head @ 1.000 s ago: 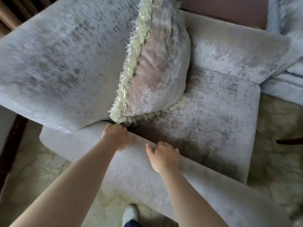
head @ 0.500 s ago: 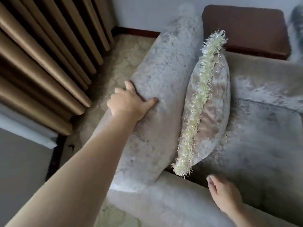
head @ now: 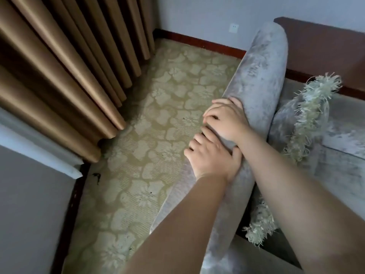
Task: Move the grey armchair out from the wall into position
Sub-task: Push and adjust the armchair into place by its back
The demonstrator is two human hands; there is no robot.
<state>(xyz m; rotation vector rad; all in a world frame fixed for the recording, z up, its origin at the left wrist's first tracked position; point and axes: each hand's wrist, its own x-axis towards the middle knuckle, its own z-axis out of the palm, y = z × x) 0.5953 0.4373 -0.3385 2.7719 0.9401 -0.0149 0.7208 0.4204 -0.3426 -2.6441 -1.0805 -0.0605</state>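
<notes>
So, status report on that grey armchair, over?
Left hand and right hand both grip the armchair along its back's top edge. Fringed cushion leans against it. Curtain stands across the carpet.

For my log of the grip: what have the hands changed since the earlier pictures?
Both hands left the armrest. The left hand went to the armchair's backrest first, the right hand followed; both now grip its top edge. The fringed cushion still leans against it.

Grey armchair (head: 256, 80) in crushed velvet-like cloth with patchy sheen, cushion (head: 286, 123) edged in rough pale yarn fringe, curtain (head: 59, 76) of smooth brown cloth with soft gloss, carpet (head: 158, 135) matt and ribbed, skirting board (head: 207, 44) of glossy reddish wood.
</notes>
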